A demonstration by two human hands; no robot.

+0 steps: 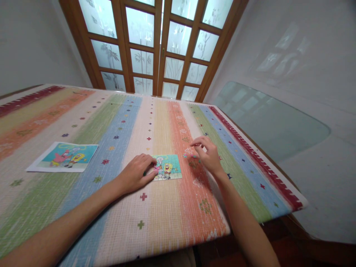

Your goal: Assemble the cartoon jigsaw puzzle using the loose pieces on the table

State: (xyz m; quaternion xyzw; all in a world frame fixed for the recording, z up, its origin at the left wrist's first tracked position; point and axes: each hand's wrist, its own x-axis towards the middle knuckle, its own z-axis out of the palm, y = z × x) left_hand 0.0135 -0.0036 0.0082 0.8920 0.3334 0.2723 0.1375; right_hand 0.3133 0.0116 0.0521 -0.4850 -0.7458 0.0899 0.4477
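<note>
A small jigsaw puzzle (pixel 170 167) lies flat on the striped tablecloth, its picture showing cartoon figures on a turquoise ground. My left hand (pixel 139 171) holds its left side, fingers bent at the upper corner and thumb along the lower one, hiding part of that edge. Right of the puzzle, a few small loose pieces (pixel 187 156) lie on the orange stripe. Just above them hovers my right hand (pixel 207 152), thumb and index fingertip brought together in a pinch. Whatever may be between those fingertips is too small to make out.
A printed picture sheet (pixel 66 156) with similar cartoon figures lies to the left. The striped tablecloth (pixel 164 211) covers the table, whose front edge is close to me. Beyond the table stand wooden doors (pixel 158 48) with frosted panes; a white wall (pixel 292 55) rises at right.
</note>
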